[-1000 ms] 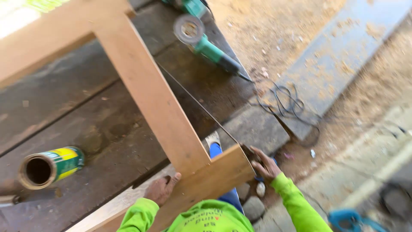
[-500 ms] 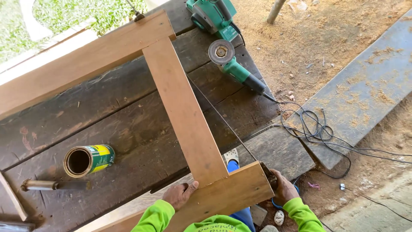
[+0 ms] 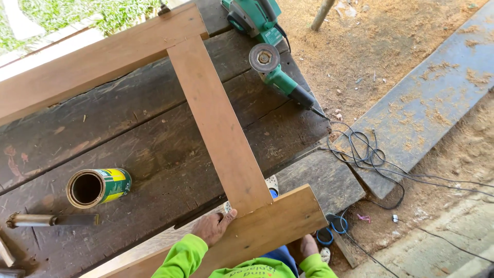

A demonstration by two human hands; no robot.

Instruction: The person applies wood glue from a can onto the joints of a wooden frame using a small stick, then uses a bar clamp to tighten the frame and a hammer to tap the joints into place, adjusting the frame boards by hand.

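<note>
A wooden frame lies on a dark plank bench (image 3: 154, 139). It has a far rail (image 3: 98, 62), a cross piece (image 3: 216, 123) and a near rail (image 3: 272, 224). My left hand (image 3: 215, 228) grips the near rail's inner edge beside the joint, thumb on top. A small pale scrap shows at its fingertips. My right hand (image 3: 309, 245) holds the near rail's right end from below, its fingers hidden under the wood. Both sleeves are bright green.
A green angle grinder (image 3: 278, 77) and another green power tool (image 3: 253, 15) lie at the bench's far right. An open can (image 3: 98, 186) lies on its side at the left, above a metal-handled tool (image 3: 51, 220). Black cables (image 3: 368, 157) and a grey plank (image 3: 427, 103) lie on sawdust-covered ground.
The view has swung so more of the bench and frame shows. My right hand has slipped from the rail's end corner to beneath it. My left hand stays by the joint.
</note>
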